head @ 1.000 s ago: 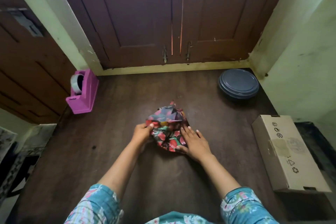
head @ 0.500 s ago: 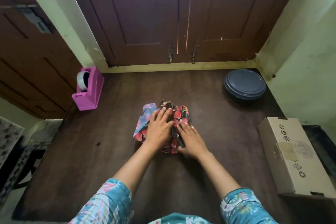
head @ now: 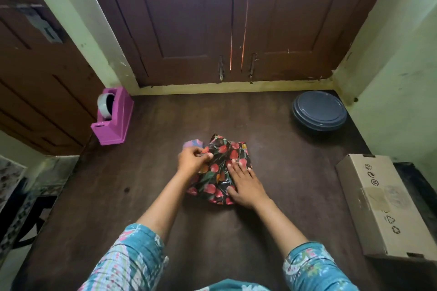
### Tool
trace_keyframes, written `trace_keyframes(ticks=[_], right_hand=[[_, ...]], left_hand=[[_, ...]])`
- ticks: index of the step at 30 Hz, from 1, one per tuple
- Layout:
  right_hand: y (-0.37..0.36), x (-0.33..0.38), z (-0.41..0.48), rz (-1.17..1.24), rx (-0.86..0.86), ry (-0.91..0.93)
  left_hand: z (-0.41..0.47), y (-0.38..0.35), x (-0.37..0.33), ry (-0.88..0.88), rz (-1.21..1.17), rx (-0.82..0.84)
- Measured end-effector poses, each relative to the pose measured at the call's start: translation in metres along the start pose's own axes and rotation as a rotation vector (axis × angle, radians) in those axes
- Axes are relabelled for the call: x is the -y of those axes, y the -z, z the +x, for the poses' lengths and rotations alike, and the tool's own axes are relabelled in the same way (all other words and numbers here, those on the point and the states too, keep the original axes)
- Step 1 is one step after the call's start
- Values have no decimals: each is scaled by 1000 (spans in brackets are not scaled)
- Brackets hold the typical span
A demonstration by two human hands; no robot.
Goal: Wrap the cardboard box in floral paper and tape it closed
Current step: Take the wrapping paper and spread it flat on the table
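Floral paper (head: 223,152) conceals whatever it wraps; left hand (head: 192,161) pinches, right hand (head: 244,185) presses.

Both forearms reach in from the lower edge, the left from 7 o'clock and the right from 5 o'clock. The left hand (head: 192,161) curls its fingers, pinching a fold of the floral paper (head: 224,151). The right hand (head: 246,185), at its 4 o'clock, lies flat with fingers spread, pressing on the paper.

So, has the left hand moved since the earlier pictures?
Yes. From flat on the wrapped box, the left hand slid leftward, toward the pink tape dispenser.
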State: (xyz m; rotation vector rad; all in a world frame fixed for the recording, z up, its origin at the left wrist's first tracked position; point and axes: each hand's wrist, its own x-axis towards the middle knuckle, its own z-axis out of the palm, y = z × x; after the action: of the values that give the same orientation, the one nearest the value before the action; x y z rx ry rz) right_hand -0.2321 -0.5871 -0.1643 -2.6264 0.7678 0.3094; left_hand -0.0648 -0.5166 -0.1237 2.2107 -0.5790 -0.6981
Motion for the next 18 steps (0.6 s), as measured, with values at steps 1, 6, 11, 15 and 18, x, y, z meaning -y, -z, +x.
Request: trace_keyframes(ticks=[1,6,11,15,18], right_hand=[[-2,-3,0,26,30,-15],[-13,-5,-1,18,29,-42],[-14,-1,-3,-20,13,-52],[-14,-3,-3,-3,4,-105],[-14,-4,-2,-9,-6,-123]], left_hand=[[1,6,3,9,-7,-11],[7,30,32,133,-71,-114],[6,23,45,216,-103,-164],[6,20,44,246,-94,-217],[5,17,46,268,-59,-215]])
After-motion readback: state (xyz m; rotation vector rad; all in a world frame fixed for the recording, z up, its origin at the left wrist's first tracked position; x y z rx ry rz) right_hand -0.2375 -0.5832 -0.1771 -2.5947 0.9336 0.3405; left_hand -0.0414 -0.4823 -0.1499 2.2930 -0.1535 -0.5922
